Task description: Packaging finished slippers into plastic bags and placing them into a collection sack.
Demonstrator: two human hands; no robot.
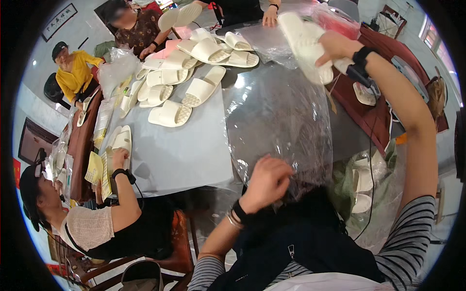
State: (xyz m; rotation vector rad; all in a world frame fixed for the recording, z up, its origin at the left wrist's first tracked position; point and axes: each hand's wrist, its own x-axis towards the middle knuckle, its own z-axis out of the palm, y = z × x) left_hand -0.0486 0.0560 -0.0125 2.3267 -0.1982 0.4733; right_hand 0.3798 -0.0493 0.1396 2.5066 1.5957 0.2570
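Observation:
My right hand (337, 47) is raised at the far right of the table and grips a pair of white slippers (297, 41), which hang tilted above the tabletop. A large clear plastic bag (279, 116) lies spread flat in front of me, wrinkled toward its near end. At that near edge is my left hand (269, 180), its fingers curled against the plastic; the fingertips are partly hidden. Left of the bag, a heap of loose white slippers (203, 50) covers the far part of the table, with a few single ones closer to me.
At the left, a co-worker's hand (119, 157) holds white slippers over the table (194, 160). Other people stand along the far side and far left. More slippers sit in a clear bag (363, 184) below the table at right. A dark cable (372, 160) hangs there.

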